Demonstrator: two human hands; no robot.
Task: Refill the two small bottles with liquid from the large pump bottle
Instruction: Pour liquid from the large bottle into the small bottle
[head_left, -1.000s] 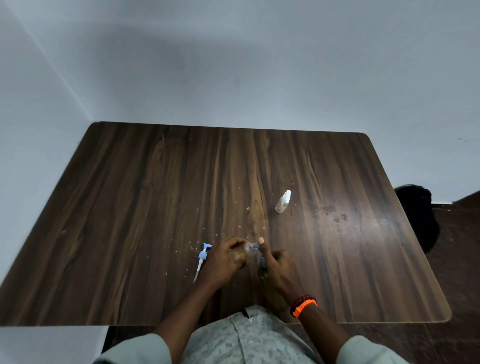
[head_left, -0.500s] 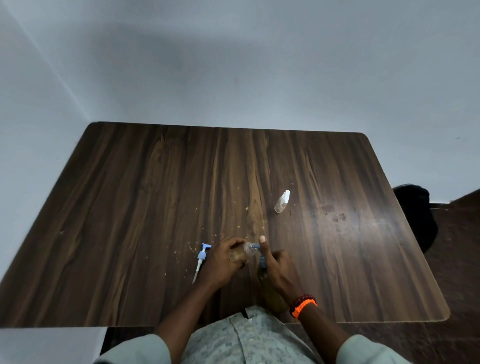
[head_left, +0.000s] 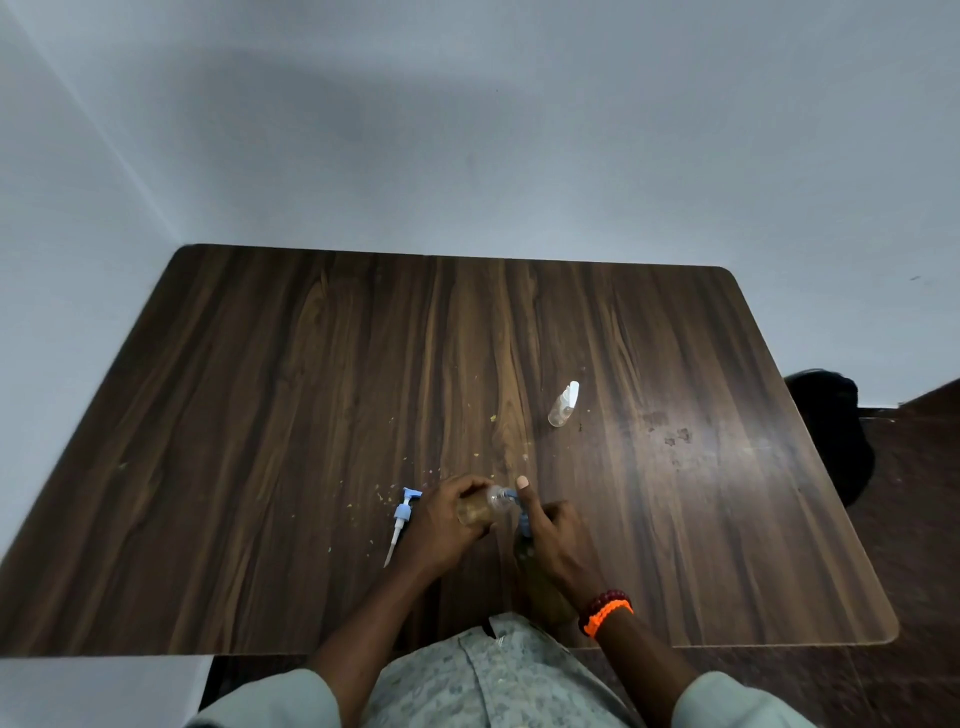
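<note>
A dark wooden table (head_left: 311, 415) stands in a grey corner, most of its surface bare toward the far edge. Near the front edge, the left hand (head_left: 441, 525) grips a tilted clear bottle (head_left: 480, 509) holding amber liquid. Its neck meets a blue-topped bottle (head_left: 524, 540) gripped by the right hand (head_left: 558, 540). A pump head (head_left: 401, 519) lies just left. Another small bottle (head_left: 563, 405) lies further in, right of centre.

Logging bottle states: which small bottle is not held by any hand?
The small white-capped bottle, alone mid-table; the other small bottle is gripped in the left hand.
</note>
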